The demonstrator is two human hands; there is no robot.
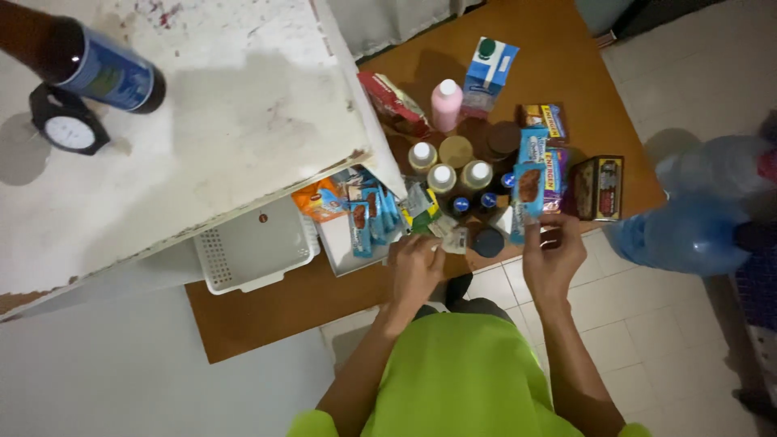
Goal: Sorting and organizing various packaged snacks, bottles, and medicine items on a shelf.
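The right hand [552, 260] is pinching the lower edge of a blue snack packet [530, 184], seemingly light and crinkly, standing just above it, while the left hand [414, 269] is curling loosely beside small sachets [441, 228].

Single head cam, looking steeply down from above the person's green-shirted torso [461, 372], facing 12 o'clock across a wooden table [566, 73]. Mid-range, hands in the lower centre. White shelf top [243, 105] fills 10 o'clock, tiled floor [688, 324] at 4 o'clock.

Small home pantry or shop corner, packaged snacks [530, 182] and bottles [443, 176] crowded on wooden table [267, 311], tiled floor [639, 316]
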